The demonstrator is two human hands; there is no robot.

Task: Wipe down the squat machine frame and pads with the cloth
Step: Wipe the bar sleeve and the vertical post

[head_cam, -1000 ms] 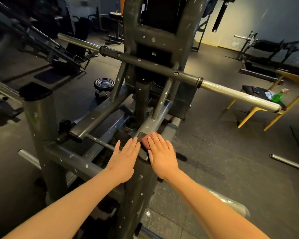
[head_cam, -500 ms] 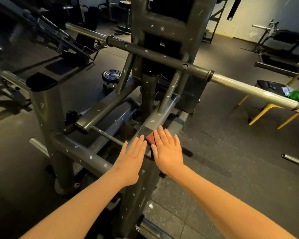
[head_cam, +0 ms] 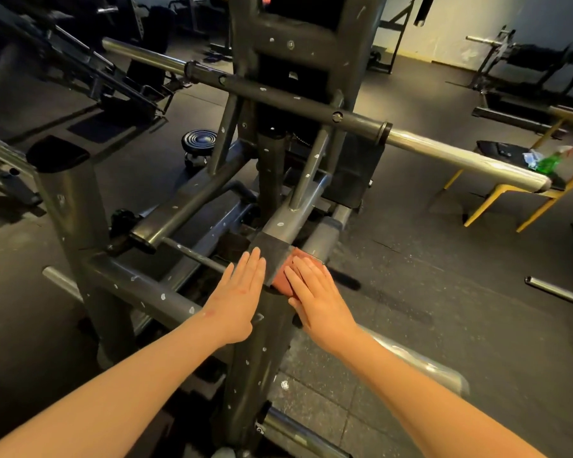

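Observation:
The squat machine frame [head_cam: 166,297] is dark grey tube flecked with chipped paint, and it fills the middle of the view. A reddish cloth [head_cam: 286,277] lies on the right side of its slanted centre beam. My right hand [head_cam: 318,297] presses flat on the cloth with straight fingers, hiding most of it. My left hand [head_cam: 237,300] lies flat with straight fingers against the left side of the same beam, holding nothing. A long chrome-ended bar [head_cam: 460,157] crosses the frame higher up.
A yellow-legged chair [head_cam: 506,193] at the right carries a green spray bottle [head_cam: 551,161]. A loose metal bar [head_cam: 558,292] lies on the dark rubber floor at right. A round black stool [head_cam: 199,142] stands behind the frame. Other gym machines line the left and far right.
Both hands have stayed flat on the centre beam. My hands have drawn slightly apart, and more of the cloth shows beside my right hand. The view has shifted a little.

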